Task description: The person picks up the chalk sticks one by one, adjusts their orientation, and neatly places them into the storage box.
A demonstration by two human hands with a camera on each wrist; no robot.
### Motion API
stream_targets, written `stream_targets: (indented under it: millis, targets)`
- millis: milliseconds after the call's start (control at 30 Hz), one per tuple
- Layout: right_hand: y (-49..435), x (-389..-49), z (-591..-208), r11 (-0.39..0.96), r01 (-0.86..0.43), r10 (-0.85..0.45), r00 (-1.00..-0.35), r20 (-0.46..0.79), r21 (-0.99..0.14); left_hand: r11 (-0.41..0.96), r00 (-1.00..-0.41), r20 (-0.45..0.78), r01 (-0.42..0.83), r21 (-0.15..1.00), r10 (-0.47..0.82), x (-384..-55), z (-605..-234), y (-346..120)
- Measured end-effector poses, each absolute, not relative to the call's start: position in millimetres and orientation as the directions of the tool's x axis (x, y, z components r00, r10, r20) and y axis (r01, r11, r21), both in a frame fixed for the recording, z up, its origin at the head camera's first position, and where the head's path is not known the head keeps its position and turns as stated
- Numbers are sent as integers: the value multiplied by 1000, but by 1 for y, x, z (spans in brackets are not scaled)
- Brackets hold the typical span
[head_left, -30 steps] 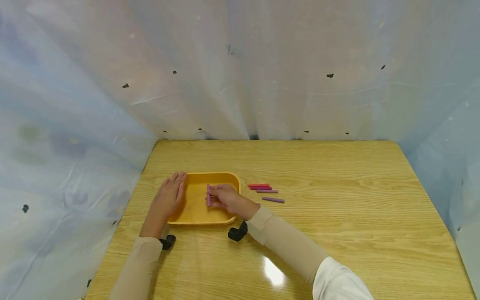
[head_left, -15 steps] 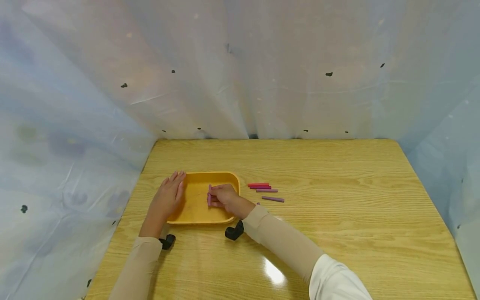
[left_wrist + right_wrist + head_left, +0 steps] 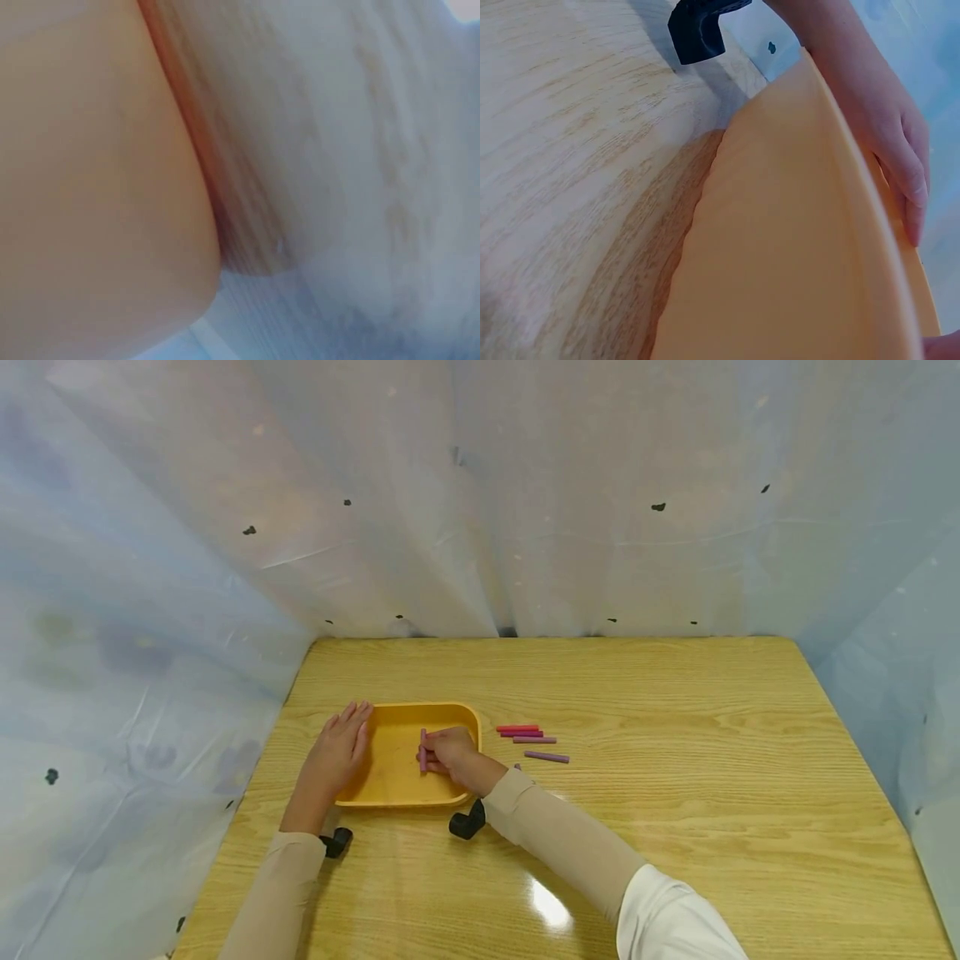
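A yellow tray (image 3: 392, 785) with rounded corners stands on the wooden table. My left hand (image 3: 340, 753) rests along its left rim, fingers straight and reaching toward the far left corner. Inside the tray's right half, my right hand (image 3: 452, 752) pinches a thin purple stick (image 3: 423, 738) between thumb and fingers; the stick points away from me. The tray's outer wall (image 3: 757, 225) fills the middle of the right wrist view, with the left hand (image 3: 902, 161) over the rim behind it. A blurred tray wall (image 3: 97, 187) covers the left of the left wrist view.
To the tray's right lie a red stick (image 3: 517, 727), a magenta stick (image 3: 522, 734) and two purple ones, the nearer purple stick (image 3: 547, 757) set apart. Another stick's end (image 3: 517, 767) peeks from behind the right forearm. Pale sheeting (image 3: 525, 527) walls the table's back and sides.
My right hand has shifted very slightly to the right with the purple stick in its grip. The left hand and the tray have stayed in place.
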State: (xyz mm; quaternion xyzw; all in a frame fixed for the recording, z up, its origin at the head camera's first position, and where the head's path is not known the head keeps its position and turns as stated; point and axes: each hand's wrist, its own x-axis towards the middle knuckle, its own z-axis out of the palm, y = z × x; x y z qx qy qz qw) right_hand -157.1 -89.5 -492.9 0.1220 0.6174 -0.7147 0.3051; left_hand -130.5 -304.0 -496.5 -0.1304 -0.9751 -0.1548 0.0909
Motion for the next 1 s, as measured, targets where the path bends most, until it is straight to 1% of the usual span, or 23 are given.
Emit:
stream_targets:
  millis: [600, 1000]
  targets:
    - [-90, -157, -494, -43, 576, -264, -794, -547, -816, 917, -949, 225, 282, 281, 223, -131, -497, -305]
    - [-91, -156, -495, -7, 558, -254, -804, -538, -830, 917, -949, 222, 282, 282, 223, -131, -497, -305]
